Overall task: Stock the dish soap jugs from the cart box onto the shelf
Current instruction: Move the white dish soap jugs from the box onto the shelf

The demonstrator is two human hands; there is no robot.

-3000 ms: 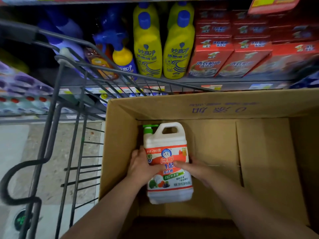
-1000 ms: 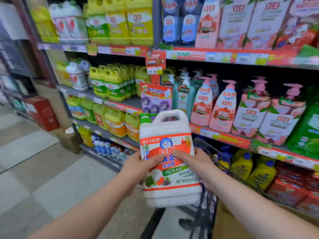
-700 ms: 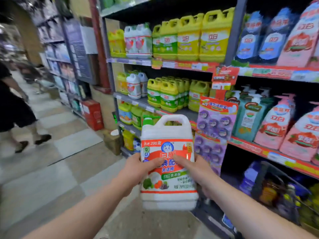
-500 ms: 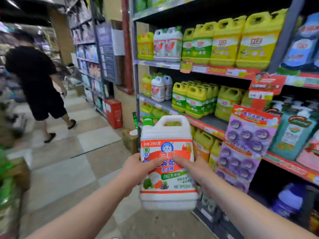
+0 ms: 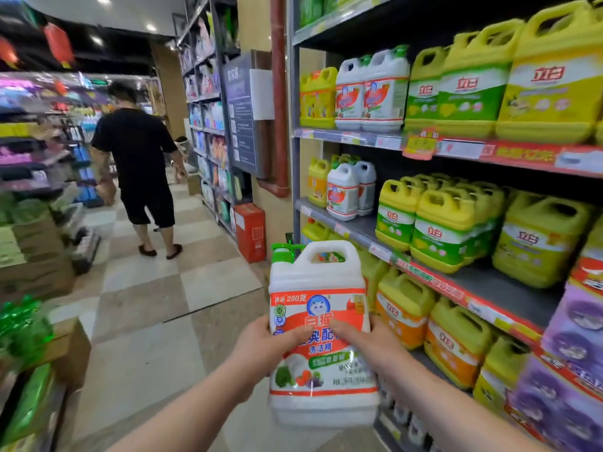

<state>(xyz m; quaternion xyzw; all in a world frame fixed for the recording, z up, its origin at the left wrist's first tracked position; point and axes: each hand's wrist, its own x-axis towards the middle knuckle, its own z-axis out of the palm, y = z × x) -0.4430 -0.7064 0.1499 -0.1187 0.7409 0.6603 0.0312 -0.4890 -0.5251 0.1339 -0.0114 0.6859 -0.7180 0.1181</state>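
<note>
- The left hand (image 5: 261, 347) and right hand (image 5: 370, 345) hold a white dish soap jug (image 5: 318, 278) upright between them, in the air above the aisle floor (image 5: 146, 353).
- The fingers (image 5: 293, 334) of both hands grip the jug's sides, with the thumbs lying across its orange label. Its green cap sits above the left fingers.
- Up and to the right of the fingers, a shelf (image 5: 509, 288) carries two similar white jugs (image 5: 342, 194) beside rows of yellow jugs (image 5: 437, 230).
- Well beyond the left fingers, a person in black (image 5: 140, 164) is in the aisle, back turned.
</note>
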